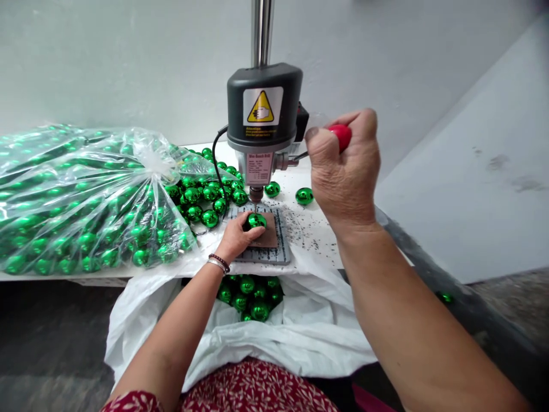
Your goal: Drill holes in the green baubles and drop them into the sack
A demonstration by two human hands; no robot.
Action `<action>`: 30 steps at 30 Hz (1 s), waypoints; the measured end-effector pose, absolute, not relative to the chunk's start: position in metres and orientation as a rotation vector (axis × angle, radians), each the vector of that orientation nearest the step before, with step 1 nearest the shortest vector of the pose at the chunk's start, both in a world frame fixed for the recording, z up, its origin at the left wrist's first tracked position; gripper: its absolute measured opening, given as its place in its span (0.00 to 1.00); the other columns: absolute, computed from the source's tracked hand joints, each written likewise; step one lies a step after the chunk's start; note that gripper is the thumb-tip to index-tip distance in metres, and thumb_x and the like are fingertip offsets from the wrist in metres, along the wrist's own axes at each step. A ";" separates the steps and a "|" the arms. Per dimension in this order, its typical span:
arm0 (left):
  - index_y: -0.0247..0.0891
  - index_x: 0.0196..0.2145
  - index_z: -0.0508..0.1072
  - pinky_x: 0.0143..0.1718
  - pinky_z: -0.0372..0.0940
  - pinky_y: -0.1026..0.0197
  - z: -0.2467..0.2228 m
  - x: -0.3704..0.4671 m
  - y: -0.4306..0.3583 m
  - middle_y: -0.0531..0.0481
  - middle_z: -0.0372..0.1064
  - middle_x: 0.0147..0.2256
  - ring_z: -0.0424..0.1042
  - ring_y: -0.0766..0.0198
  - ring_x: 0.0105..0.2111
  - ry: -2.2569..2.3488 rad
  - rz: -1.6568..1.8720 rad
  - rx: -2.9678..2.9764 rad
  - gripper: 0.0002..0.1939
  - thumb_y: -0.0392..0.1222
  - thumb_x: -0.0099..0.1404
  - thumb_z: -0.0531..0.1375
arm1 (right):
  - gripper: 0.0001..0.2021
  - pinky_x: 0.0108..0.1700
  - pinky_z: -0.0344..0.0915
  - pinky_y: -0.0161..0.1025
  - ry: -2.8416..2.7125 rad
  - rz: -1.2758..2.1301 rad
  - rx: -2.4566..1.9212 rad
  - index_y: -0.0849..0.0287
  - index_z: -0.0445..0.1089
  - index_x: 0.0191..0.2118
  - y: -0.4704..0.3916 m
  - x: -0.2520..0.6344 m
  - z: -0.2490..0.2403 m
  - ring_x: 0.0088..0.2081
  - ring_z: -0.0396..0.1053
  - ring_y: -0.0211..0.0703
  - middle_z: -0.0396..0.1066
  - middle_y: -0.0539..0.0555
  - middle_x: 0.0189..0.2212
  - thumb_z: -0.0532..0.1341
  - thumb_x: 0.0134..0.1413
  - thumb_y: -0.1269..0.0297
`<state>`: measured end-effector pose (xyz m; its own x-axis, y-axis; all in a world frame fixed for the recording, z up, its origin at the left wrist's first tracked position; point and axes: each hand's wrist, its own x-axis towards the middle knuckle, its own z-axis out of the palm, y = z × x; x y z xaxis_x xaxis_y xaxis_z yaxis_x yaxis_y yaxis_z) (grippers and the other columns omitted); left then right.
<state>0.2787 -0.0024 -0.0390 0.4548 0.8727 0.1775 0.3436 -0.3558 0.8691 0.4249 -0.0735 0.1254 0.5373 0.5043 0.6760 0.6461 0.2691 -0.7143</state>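
A shiny green ball (258, 221) sits under the bit of a small bench drill (265, 103). My left hand (237, 236) is closed round it, thumb in front and fingers behind, over a brown board (271, 232) on the drill's grey base (281, 252). The drill bit reaches down to the top of the ball; whether it has entered cannot be made out. My right hand (345, 166), raised at the right of the drill, is wrapped round the red knob (342, 137) of the feed lever.
A clear plastic bag (86, 200) full of green balls covers the table's left. Loose green balls (210, 193) lie beside the drill, near its black cable (218, 166). Dark shavings litter the white tabletop (317, 229). An open white sack (300, 332) with green balls hangs below the front edge.
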 end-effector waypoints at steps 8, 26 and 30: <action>0.37 0.44 0.77 0.46 0.65 0.59 -0.045 0.278 0.002 0.50 0.75 0.38 0.72 0.59 0.40 1.017 0.879 1.982 0.19 0.44 0.55 0.67 | 0.08 0.41 0.63 0.33 -1.096 -0.233 -1.318 0.59 0.57 0.33 -0.073 0.427 0.117 0.30 0.55 0.26 0.57 0.44 0.28 0.59 0.55 0.64; 0.37 0.35 0.75 0.37 0.62 0.62 -0.041 0.277 0.001 0.52 0.70 0.31 0.67 0.62 0.33 0.966 0.874 2.002 0.11 0.45 0.56 0.66 | 0.06 0.32 0.58 0.34 -1.119 -0.375 -1.368 0.56 0.56 0.30 -0.086 0.422 0.097 0.25 0.54 0.29 0.57 0.44 0.22 0.55 0.53 0.63; 0.37 0.35 0.75 0.38 0.63 0.63 -0.042 0.276 0.001 0.53 0.70 0.31 0.68 0.62 0.35 0.964 0.865 2.000 0.10 0.45 0.56 0.66 | 0.06 0.33 0.61 0.35 -1.087 -0.373 -1.396 0.55 0.57 0.31 -0.088 0.420 0.088 0.26 0.58 0.31 0.59 0.45 0.24 0.55 0.55 0.61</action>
<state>0.2762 0.0008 -0.0423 0.4903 0.8358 0.2470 0.3362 -0.4428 0.8312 0.4196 -0.0882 0.0882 0.5007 0.3726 0.7814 0.7740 0.2115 -0.5968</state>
